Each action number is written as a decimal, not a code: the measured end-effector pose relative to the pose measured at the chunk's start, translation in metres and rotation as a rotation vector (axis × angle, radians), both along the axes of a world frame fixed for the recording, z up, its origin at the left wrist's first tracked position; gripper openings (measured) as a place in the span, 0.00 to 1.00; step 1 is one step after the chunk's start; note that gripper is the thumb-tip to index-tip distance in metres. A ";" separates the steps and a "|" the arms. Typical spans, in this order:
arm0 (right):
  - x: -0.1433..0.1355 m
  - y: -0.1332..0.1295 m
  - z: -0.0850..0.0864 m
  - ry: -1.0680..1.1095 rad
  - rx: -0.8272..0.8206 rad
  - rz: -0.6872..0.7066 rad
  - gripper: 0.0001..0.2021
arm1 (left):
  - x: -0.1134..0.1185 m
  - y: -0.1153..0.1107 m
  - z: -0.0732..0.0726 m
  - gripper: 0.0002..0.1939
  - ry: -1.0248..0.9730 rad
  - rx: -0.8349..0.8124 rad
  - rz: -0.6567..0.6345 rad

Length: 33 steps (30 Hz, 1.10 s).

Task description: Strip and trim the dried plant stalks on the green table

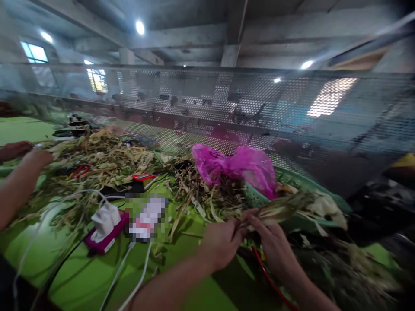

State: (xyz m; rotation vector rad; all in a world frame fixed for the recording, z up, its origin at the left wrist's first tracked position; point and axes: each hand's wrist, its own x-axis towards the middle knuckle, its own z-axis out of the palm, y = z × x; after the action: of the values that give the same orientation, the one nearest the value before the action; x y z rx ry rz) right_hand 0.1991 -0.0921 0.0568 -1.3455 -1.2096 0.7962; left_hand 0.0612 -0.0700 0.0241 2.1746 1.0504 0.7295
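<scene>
My left hand (223, 242) is closed on the stem end of a dried leafy stalk (282, 207), near the middle right of the view. Close beside it, my right hand (267, 231) holds the same stalk, its fingers bent around the base. The stalk's pale green and brown leaves reach to the right, over a green basket (340, 203) with husks in it. Behind my hands lies a pile of dry plant bits (227, 194), with a pink plastic bag (236, 166) on top. A red cord or handle (270, 276) shows below my right hand.
A magenta power strip (106, 244) with white plugs and cables lies on the green table (191, 283), beside a blurred-out phone (147, 218). Red-handled cutters (145, 176) rest near heaped leaves (110, 160). At left are another person's hands (35, 157). A perforated metal screen (201, 103) stands behind.
</scene>
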 end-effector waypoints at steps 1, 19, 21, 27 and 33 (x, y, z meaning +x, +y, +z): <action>0.000 -0.001 -0.003 0.024 -0.004 0.012 0.18 | 0.000 0.000 0.000 0.28 -0.021 -0.013 0.004; -0.004 -0.007 -0.014 0.201 -0.068 0.075 0.19 | -0.001 0.003 -0.003 0.28 -0.075 -0.011 0.044; -0.003 -0.006 -0.016 0.210 -0.060 0.074 0.18 | -0.001 0.004 -0.003 0.28 -0.075 -0.009 0.048; 0.000 -0.002 -0.023 0.210 -0.034 0.100 0.18 | -0.002 0.005 -0.004 0.28 -0.049 -0.014 0.045; -0.002 -0.003 -0.020 0.222 -0.058 0.085 0.19 | -0.002 0.006 -0.004 0.28 -0.018 -0.014 0.060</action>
State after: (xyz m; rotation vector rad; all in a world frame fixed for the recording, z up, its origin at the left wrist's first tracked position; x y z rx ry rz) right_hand 0.1968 -0.0950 0.0363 -1.2222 -1.0808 1.0201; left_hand 0.0590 -0.0644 0.0205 2.1283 1.1122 0.7653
